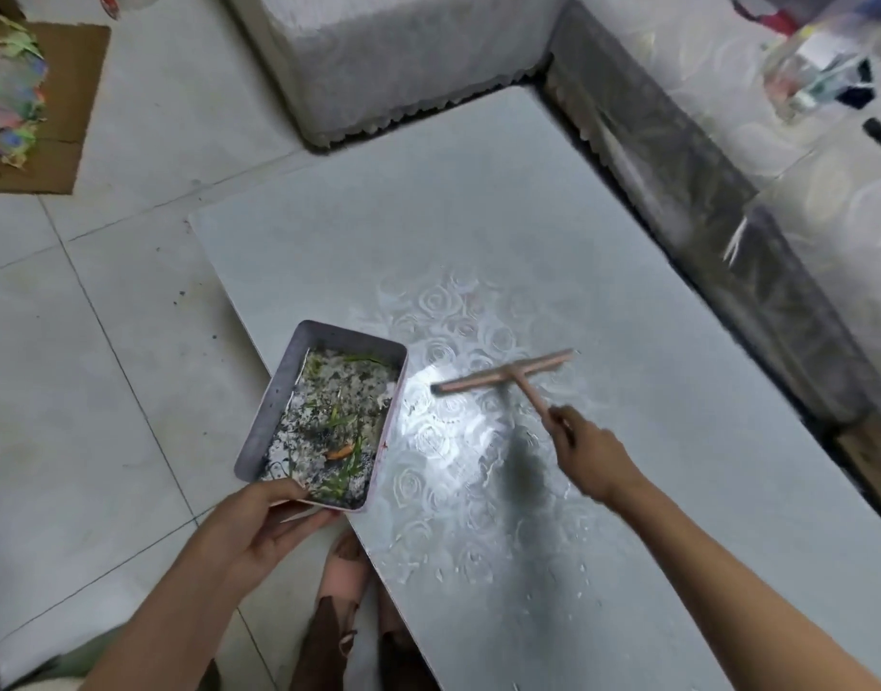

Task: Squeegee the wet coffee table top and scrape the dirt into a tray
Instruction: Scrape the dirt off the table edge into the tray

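A long rectangular coffee table top [478,216], glossy pale grey with a pressed rose pattern, runs from the near right towards the far middle. Its near half shines with a wet film and scattered droplets.

The left hand [258,526] grips the near short end of a rectangular grey-lilac metal tray [273,406], thumb on top of the rim and fingers curled underneath. The tray sits at the table's left edge, with its right side over the table top and its left side out over the floor. Inside lies dirt [328,421]: a wet grey sludge with green strands and one small orange piece.

The right hand [585,453] is clenched around the near end of the handle of a pink T-shaped squeegee [503,374]. The squeegee's crossbar lies slantwise over the wet middle of the table, its left end just beside the tray's far right corner. The bar is blurred, so I cannot tell whether its blade touches the surface.

The pale tiled floor [104,341] fills the left. On it, far left, lies a brown cardboard sheet [74,92] with a heap of coloured paper scraps [9,92]. A white textured furniture cover [403,52] stands beyond the table's far end. A foot in a pink sandal [346,576] shows near the table's near left edge.
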Demonstrator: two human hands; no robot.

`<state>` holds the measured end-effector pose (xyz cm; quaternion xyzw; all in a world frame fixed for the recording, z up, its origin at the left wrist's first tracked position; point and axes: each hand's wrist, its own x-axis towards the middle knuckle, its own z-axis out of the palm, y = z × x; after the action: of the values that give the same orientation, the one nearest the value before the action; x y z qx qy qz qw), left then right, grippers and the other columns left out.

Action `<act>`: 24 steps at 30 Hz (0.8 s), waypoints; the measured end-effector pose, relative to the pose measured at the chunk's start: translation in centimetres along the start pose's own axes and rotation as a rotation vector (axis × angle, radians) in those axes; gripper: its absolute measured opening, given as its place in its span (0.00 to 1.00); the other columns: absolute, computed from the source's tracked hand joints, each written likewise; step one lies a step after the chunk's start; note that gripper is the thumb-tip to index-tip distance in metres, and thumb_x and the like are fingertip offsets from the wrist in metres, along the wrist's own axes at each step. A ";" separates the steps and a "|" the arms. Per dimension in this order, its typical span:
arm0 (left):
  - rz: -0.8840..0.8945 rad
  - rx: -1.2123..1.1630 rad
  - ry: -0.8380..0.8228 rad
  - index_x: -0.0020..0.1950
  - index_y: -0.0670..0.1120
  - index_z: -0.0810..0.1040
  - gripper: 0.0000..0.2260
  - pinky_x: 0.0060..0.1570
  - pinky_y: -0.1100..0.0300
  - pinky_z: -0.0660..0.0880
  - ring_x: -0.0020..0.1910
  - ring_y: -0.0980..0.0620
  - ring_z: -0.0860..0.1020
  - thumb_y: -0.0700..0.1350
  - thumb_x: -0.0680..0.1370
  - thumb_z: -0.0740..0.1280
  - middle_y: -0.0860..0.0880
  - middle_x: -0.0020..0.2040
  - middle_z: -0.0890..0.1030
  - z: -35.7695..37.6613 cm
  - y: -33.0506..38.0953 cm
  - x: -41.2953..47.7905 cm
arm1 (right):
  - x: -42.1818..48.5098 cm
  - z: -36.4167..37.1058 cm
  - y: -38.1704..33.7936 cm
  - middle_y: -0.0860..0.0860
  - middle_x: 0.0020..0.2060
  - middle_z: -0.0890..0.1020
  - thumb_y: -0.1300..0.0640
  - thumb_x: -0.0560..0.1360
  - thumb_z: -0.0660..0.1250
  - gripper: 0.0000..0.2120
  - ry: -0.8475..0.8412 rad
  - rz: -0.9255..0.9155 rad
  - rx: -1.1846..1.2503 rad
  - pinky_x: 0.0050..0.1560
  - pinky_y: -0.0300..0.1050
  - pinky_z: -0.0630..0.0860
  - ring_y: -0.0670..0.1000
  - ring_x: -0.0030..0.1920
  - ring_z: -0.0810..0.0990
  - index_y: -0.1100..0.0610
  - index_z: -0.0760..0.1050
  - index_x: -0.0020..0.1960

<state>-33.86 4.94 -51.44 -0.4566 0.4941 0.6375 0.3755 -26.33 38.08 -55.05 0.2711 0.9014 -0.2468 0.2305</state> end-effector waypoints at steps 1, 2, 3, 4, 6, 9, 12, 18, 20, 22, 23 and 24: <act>-0.005 0.004 0.003 0.47 0.34 0.74 0.07 0.25 0.53 0.79 0.52 0.32 0.77 0.28 0.75 0.58 0.37 0.33 0.82 0.0 -0.4 -0.2 | -2.5 0.7 1.3 0.59 0.51 0.83 0.50 0.82 0.54 0.14 -0.019 0.011 -0.006 0.47 0.52 0.75 0.63 0.49 0.80 0.53 0.71 0.63; -0.009 0.010 0.000 0.47 0.35 0.74 0.07 0.24 0.54 0.79 0.51 0.33 0.77 0.28 0.75 0.58 0.37 0.33 0.82 -0.1 -0.7 -0.4 | -4.9 1.2 2.3 0.58 0.51 0.83 0.50 0.82 0.53 0.14 -0.049 0.024 -0.017 0.47 0.52 0.75 0.63 0.50 0.80 0.52 0.70 0.64; -0.011 0.012 -0.004 0.47 0.35 0.74 0.07 0.24 0.54 0.79 0.50 0.33 0.77 0.28 0.75 0.58 0.37 0.33 0.82 -0.1 -0.9 -0.5 | -7.0 1.5 2.8 0.58 0.51 0.83 0.49 0.82 0.53 0.14 -0.082 0.043 -0.043 0.47 0.52 0.75 0.63 0.50 0.80 0.51 0.69 0.64; -0.011 0.014 -0.008 0.47 0.35 0.73 0.07 0.24 0.54 0.79 0.49 0.34 0.77 0.28 0.75 0.57 0.37 0.33 0.82 -0.2 -1.1 -0.6 | -8.5 1.6 3.2 0.57 0.51 0.83 0.48 0.82 0.53 0.14 -0.105 0.057 -0.075 0.47 0.52 0.75 0.63 0.50 0.80 0.50 0.69 0.64; -0.022 0.010 -0.013 0.49 0.35 0.73 0.08 0.24 0.55 0.79 0.50 0.34 0.77 0.28 0.75 0.57 0.36 0.37 0.82 -0.3 -1.6 -0.9 | -9.5 0.7 3.5 0.57 0.53 0.83 0.47 0.82 0.53 0.15 -0.147 0.054 -0.140 0.49 0.51 0.74 0.62 0.53 0.79 0.49 0.70 0.65; -0.028 0.018 -0.008 0.47 0.35 0.73 0.07 0.25 0.54 0.80 0.53 0.34 0.76 0.29 0.75 0.57 0.37 0.36 0.82 -0.4 -2.3 -1.1 | -6.4 -2.8 3.1 0.58 0.57 0.81 0.49 0.82 0.54 0.16 -0.055 0.016 -0.159 0.53 0.51 0.74 0.62 0.55 0.79 0.50 0.70 0.68; -0.023 0.052 -0.007 0.45 0.35 0.73 0.06 0.24 0.54 0.79 0.51 0.33 0.76 0.29 0.75 0.57 0.36 0.38 0.82 -0.5 -2.7 -1.1 | -0.5 -6.5 2.2 0.62 0.48 0.81 0.51 0.82 0.54 0.15 0.081 0.089 -0.026 0.38 0.49 0.77 0.59 0.38 0.79 0.53 0.70 0.66; -0.049 0.111 -0.050 0.49 0.35 0.71 0.05 0.26 0.53 0.80 0.49 0.33 0.77 0.29 0.76 0.58 0.34 0.48 0.79 -1.3 -4.0 0.6 | 3.7 -3.2 3.3 0.59 0.36 0.76 0.47 0.82 0.50 0.16 0.124 0.367 0.169 0.17 0.36 0.64 0.54 0.25 0.73 0.58 0.67 0.60; -0.070 0.143 -0.063 0.52 0.34 0.71 0.06 0.28 0.53 0.80 0.51 0.33 0.77 0.29 0.76 0.58 0.33 0.50 0.79 -1.9 -4.3 1.2 | 0.4 0.4 3.3 0.59 0.38 0.77 0.48 0.83 0.50 0.14 0.170 0.363 0.229 0.22 0.41 0.67 0.56 0.29 0.75 0.56 0.66 0.60; -0.088 0.168 -0.074 0.53 0.32 0.72 0.08 0.31 0.50 0.80 0.54 0.32 0.77 0.29 0.76 0.58 0.33 0.51 0.79 -2.6 -4.5 1.6 | -4.0 3.9 2.5 0.57 0.36 0.77 0.49 0.83 0.50 0.13 0.195 0.335 0.276 0.25 0.42 0.68 0.57 0.31 0.76 0.56 0.65 0.60; -0.087 0.178 -0.077 0.52 0.32 0.72 0.07 0.33 0.47 0.80 0.56 0.32 0.77 0.29 0.76 0.58 0.33 0.51 0.79 -2.8 -4.4 1.8 | -6.1 5.5 1.9 0.56 0.34 0.77 0.49 0.83 0.50 0.12 0.192 0.331 0.305 0.24 0.41 0.67 0.57 0.29 0.76 0.55 0.65 0.60; -0.088 0.189 -0.077 0.50 0.32 0.73 0.06 0.34 0.46 0.79 0.56 0.31 0.76 0.29 0.76 0.58 0.33 0.51 0.79 -2.9 -4.4 2.0 | -8.0 7.0 1.2 0.56 0.33 0.77 0.49 0.83 0.50 0.11 0.179 0.346 0.330 0.21 0.39 0.66 0.56 0.27 0.75 0.53 0.64 0.59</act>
<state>-29.75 3.15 -54.91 -0.4154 0.5167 0.5880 0.4634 -17.67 31.93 -56.40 0.4760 0.8059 -0.3225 0.1410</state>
